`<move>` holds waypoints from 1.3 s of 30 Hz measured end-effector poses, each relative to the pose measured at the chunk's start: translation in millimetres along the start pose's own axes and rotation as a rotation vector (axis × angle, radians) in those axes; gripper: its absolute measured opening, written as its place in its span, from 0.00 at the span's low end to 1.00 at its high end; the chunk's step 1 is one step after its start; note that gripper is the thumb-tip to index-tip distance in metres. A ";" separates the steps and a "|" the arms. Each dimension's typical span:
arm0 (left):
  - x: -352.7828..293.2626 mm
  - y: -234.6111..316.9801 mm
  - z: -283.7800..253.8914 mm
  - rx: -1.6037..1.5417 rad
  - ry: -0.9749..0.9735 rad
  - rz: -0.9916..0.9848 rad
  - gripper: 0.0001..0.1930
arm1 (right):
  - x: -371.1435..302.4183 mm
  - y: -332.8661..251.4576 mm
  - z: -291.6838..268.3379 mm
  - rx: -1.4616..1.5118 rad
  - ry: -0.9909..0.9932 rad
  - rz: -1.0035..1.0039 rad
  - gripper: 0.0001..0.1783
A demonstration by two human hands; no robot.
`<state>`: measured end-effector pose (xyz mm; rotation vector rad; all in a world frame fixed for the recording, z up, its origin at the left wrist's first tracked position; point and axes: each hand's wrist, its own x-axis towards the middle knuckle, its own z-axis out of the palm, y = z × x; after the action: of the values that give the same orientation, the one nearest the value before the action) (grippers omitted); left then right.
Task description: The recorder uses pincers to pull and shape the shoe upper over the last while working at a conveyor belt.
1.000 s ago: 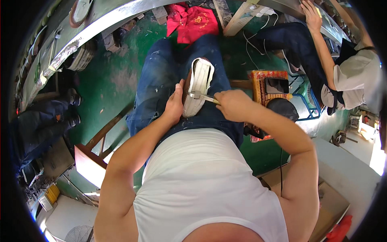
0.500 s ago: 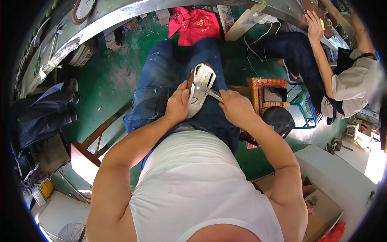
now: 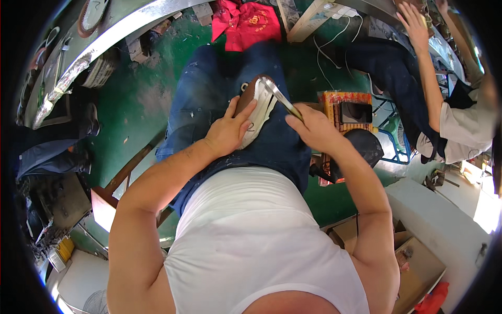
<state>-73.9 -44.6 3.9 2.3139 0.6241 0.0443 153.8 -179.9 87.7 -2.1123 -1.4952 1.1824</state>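
A shoe (image 3: 260, 112) with a white sole and brown upper lies on my lap, over blue jeans (image 3: 209, 104). My left hand (image 3: 228, 131) clasps the shoe from the left side and presses it against my thigh. My right hand (image 3: 312, 128) grips a thin metal tool (image 3: 280, 97) whose tip reaches the toe end of the shoe. My white sleeveless shirt fills the lower middle of the view.
Another person in a white shirt (image 3: 463, 131) sits at the right, one hand (image 3: 415, 21) raised to a bench. A wooden stool (image 3: 348, 112) with a dark phone stands by my right knee. Red cloth (image 3: 246, 21) lies on the green floor ahead. Cardboard boxes (image 3: 413, 261) sit lower right.
The shoe has turned and shifted up my lap. My right hand has moved the metal tool from the shoe's middle toward its toe end. My left hand keeps its hold.
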 end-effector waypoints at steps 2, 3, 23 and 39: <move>8.0 11.8 -13.7 0.028 -0.146 -0.050 0.29 | 14.1 -5.2 16.6 0.040 0.254 -0.039 0.18; 7.6 10.1 -14.3 0.030 -0.144 -0.049 0.29 | 25.1 -2.8 23.8 -0.195 0.171 -0.048 0.21; 10.3 24.7 -77.0 -0.029 -0.406 -0.234 0.55 | -3.2 10.7 37.5 0.292 0.120 0.017 0.21; 83.7 -10.8 -64.2 -0.775 -0.131 -0.366 0.33 | -12.6 23.9 48.8 0.566 0.219 0.104 0.18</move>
<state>-18.0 41.0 31.8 1.4282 0.7836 -0.0338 130.7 -211.3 47.8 -1.8632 -0.8356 1.1868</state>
